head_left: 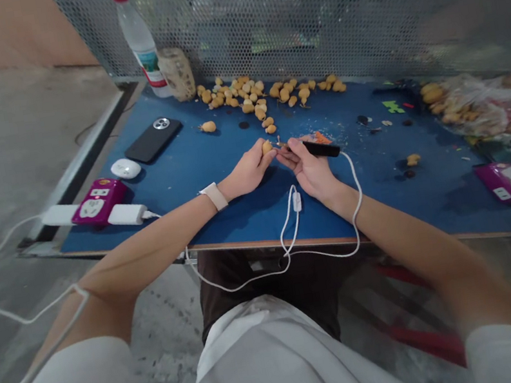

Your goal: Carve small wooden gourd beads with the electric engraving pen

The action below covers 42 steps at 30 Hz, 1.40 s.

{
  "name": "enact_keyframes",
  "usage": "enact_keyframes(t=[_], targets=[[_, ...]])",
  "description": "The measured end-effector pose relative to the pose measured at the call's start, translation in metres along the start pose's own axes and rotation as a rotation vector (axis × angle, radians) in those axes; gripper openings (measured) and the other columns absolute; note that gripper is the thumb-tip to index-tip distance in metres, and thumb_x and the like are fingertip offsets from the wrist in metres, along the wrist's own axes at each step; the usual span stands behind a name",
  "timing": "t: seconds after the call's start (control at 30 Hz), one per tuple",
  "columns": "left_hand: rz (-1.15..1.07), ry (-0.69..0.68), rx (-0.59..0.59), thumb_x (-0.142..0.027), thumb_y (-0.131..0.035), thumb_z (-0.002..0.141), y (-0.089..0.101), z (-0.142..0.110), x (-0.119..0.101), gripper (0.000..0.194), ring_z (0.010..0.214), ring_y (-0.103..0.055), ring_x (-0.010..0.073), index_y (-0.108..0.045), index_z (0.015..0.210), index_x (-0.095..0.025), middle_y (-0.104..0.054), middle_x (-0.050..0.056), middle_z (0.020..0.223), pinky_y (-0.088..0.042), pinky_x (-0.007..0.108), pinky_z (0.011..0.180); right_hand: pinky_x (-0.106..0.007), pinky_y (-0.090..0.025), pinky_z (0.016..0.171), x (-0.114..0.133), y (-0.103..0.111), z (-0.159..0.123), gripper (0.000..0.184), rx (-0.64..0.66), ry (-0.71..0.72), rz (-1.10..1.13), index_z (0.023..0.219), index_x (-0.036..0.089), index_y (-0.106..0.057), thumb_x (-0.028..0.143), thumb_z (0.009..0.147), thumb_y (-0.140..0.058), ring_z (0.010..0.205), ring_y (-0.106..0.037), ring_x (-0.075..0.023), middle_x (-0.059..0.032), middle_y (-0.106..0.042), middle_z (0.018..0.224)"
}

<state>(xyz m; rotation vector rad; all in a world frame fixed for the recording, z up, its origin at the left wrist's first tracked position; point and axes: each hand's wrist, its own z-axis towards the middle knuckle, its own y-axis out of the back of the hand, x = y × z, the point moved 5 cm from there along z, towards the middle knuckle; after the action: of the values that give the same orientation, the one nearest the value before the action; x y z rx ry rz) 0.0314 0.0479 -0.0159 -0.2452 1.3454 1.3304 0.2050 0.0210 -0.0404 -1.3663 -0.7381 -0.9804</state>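
My left hand (pixel 251 167), with a pale band on its wrist, pinches a small tan gourd (pixel 267 147) over the blue tabletop (pixel 216 191). Close beside it, my right hand (pixel 306 168) is closed around a black pen-shaped electric tool (pixel 321 148). The tool's tip points left toward the gourd; whether they touch I cannot tell. A white cord (pixel 354 178) with an inline switch (pixel 297 202) runs from the tool's back end. Fine pale crumbs and an orange scrap (pixel 322 137) lie just behind my right hand.
Many small gourds (pixel 243 92) lie along the mesh panel (pixel 329 16). Left are a bottle (pixel 145 53), a jar (pixel 177 75), a phone (pixel 154 141), a white case (pixel 125 169) and a purple power strip (pixel 99 201). A plastic bag (pixel 491 106) of gourds and another purple strip (pixel 494 185) sit right.
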Motion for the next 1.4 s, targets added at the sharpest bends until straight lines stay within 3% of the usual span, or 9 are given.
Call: enact_keyframes(t=[0.3, 0.57, 0.9, 1.4], targets=[[0.026, -0.009, 0.001, -0.045, -0.053, 0.124, -0.0003, 0.0001, 0.0005, 0.035, 0.081, -0.063, 0.0197, -0.037, 0.098, -0.027, -0.061, -0.001, 0.087, -0.050, 0.034, 0.079, -0.045, -0.074, 0.111, -0.0014, 0.0031, 0.0009, 0.056, -0.035, -0.033, -0.026, 0.090, 0.030, -0.071, 0.065, 0.068, -0.110, 0.103, -0.089, -0.0228, 0.0037, -0.087, 0.092], [0.024, -0.010, 0.005, -0.036, -0.053, 0.123, -0.0006, 0.0001, -0.0002, 0.031, 0.084, -0.063, 0.0192, -0.037, 0.099, -0.027, -0.061, -0.001, 0.089, -0.051, 0.034, 0.081, -0.044, -0.075, 0.108, -0.0005, 0.0035, 0.0021, 0.056, -0.036, -0.048, 0.011, 0.088, 0.029, -0.073, 0.062, 0.066, -0.112, 0.101, -0.089, -0.0224, 0.0036, -0.086, 0.090], [0.010, 0.011, 0.015, -0.040, -0.049, 0.125, -0.0029, 0.0009, 0.0014, 0.031, 0.084, -0.064, 0.0200, -0.039, 0.099, -0.027, -0.057, -0.002, 0.085, -0.051, 0.034, 0.080, -0.038, -0.075, 0.106, 0.0013, 0.0038, 0.0009, 0.056, -0.085, -0.029, 0.031, 0.086, 0.029, -0.071, 0.058, 0.064, -0.114, 0.093, -0.086, -0.0171, 0.0063, -0.083, 0.090], [0.052, 0.033, 0.020, -0.036, -0.052, 0.124, -0.0017, -0.0001, -0.0041, 0.032, 0.083, -0.064, 0.0203, -0.036, 0.097, -0.027, -0.061, -0.001, 0.089, -0.049, 0.035, 0.080, -0.041, -0.074, 0.108, 0.0027, 0.0037, 0.0006, 0.061, -0.068, -0.022, -0.045, 0.088, 0.030, -0.070, 0.067, 0.062, -0.112, 0.098, -0.087, -0.0197, 0.0057, -0.084, 0.092]])
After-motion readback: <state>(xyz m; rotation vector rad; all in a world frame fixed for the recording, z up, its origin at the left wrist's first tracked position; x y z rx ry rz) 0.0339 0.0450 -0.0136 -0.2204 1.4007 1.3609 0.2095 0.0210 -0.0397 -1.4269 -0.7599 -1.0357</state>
